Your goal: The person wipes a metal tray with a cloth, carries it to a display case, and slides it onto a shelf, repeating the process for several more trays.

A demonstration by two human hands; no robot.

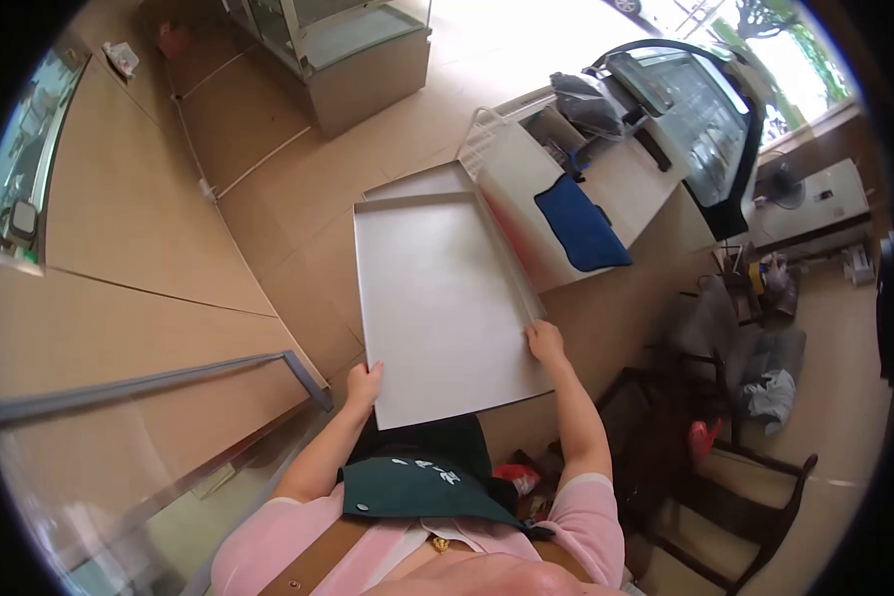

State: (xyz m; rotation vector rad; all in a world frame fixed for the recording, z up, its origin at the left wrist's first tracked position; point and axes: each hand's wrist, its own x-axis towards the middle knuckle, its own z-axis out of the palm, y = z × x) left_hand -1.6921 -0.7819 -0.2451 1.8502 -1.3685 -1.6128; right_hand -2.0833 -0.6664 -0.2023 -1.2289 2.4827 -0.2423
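Observation:
A large silver baking tray (447, 308) with low raised edges spans the space in front of my body, its inside bare. My left hand (365, 383) grips its left edge near the close corner, thumb over the rim. On the opposite side, my right hand (544, 341) is closed around the right edge, fingers hidden beneath. Under the far end a second tray (425, 181) sticks out, turned at a slight angle. The dark green apron (417, 487) I wear lies just below the near edge.
Ahead to the right stands a white counter (526, 169) with a blue cloth (583, 223) and a dark plastic bag (588, 102). A glass display case (700, 119) is beyond it. Wooden chairs (745, 497) fill the right side. Wooden cabinets (149, 199) run along the left.

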